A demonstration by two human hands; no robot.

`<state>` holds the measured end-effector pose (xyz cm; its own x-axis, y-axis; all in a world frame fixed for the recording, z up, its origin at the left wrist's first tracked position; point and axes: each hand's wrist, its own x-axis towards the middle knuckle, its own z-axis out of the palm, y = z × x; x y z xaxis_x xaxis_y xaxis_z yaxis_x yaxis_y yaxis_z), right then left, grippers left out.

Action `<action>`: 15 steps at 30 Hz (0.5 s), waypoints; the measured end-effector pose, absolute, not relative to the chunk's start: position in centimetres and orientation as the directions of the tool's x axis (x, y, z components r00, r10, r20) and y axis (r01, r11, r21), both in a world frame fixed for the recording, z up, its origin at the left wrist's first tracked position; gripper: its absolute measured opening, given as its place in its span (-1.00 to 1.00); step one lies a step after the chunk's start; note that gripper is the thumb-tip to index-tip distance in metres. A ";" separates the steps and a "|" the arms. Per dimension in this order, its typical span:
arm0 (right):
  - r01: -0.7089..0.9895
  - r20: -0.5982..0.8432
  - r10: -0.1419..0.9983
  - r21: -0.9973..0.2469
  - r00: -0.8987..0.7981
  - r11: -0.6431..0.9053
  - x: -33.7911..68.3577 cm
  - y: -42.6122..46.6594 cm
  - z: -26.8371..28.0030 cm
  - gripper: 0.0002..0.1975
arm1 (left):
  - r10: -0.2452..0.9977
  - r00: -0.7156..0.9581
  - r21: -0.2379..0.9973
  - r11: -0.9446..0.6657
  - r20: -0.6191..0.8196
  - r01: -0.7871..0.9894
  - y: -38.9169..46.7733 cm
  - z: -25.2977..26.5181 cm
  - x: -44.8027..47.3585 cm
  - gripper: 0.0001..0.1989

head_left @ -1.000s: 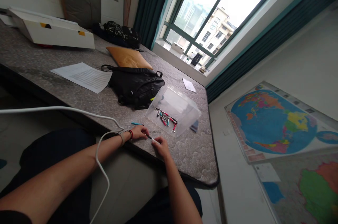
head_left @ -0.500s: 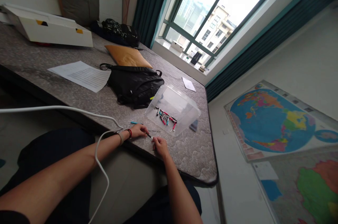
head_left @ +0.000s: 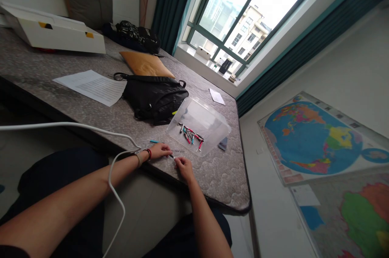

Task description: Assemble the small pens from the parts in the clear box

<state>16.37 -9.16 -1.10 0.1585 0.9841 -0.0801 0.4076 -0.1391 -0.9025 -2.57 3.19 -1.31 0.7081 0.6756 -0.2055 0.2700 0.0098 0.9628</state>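
Between my two hands, near the front edge of the mattress, is a slim dark pen [head_left: 172,155] with a pale end. My left hand [head_left: 159,151], with a red band and a light band at the wrist, pinches its dark part. The fingers of my right hand [head_left: 184,167] are closed on the pale end, and most of the pen is hidden by the fingers. A blue pen [head_left: 154,141] lies just beyond my left hand. Farther back, a clear plastic box [head_left: 212,130] holds several red, blue, black and silver pens [head_left: 191,135].
A black backpack [head_left: 156,97] touches the box's left side. Printed paper [head_left: 94,87], a brown envelope [head_left: 147,64] and a white carton [head_left: 65,37] lie on the mattress [head_left: 220,181]. A white cable [head_left: 117,197] crosses my left forearm.
My right hand has shifted slightly left, nearer my left hand, so less of the pen shows between them. The pens in the box have not moved.
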 end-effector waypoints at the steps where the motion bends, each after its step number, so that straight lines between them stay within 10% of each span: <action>1: 0.394 -0.088 0.984 -0.908 0.157 -0.144 16.3 -9.1 -1.0 -0.63 | 0.676 0.710 0.961 -0.010 -0.197 0.277 3.2 -1.2 -2.6 -0.57; 15: 0.266 -0.052 0.961 -0.956 0.271 -0.127 16.4 -9.5 -0.2 -0.78 | 0.692 0.680 0.940 -0.006 -0.241 0.340 2.9 0.7 -2.6 -0.50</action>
